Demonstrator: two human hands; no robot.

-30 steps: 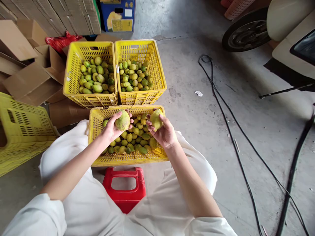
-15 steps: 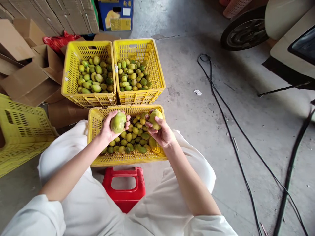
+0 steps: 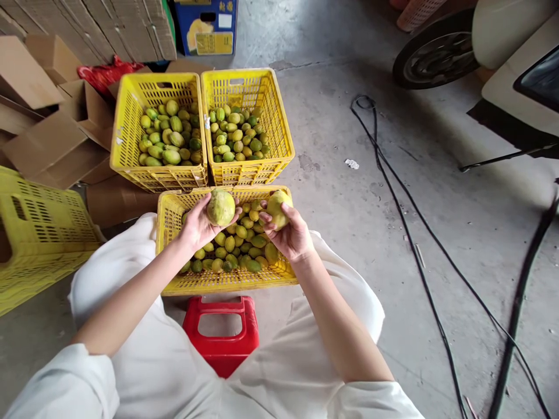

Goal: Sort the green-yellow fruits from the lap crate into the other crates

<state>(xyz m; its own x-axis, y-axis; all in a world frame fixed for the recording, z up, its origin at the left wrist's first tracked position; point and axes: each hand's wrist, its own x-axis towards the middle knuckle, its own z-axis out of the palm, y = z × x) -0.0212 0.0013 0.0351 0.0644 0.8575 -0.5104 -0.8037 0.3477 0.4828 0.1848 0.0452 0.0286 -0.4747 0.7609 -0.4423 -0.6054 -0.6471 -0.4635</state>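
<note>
My left hand (image 3: 197,228) holds a large yellow-green lemon (image 3: 220,208) on its palm, fingers curled round the lower side. In my right hand (image 3: 293,235) is another yellowish lemon (image 3: 278,210), gripped between thumb and fingers. Both hands are above the near yellow crate (image 3: 227,282), between my knees. Many smaller yellow and green lemons (image 3: 230,244) lie in that crate, some hidden by my hands. Behind it stand a left yellow crate (image 3: 126,128) and a right yellow crate (image 3: 279,125), each part filled with green and yellow lemons.
A red plastic stool (image 3: 222,347) is below me. At left are a tilted yellow crate (image 3: 56,224) and loose cardboard boxes (image 3: 52,142). A blue carton (image 3: 206,26) stands at the back. Black cables (image 3: 408,218) cross the floor at right, near a white vehicle's wheel (image 3: 437,52).
The lemon in my left hand has turned and moved slightly up and right, and the left fingers have opened more beneath it. The right-hand lemon has turned a little.
</note>
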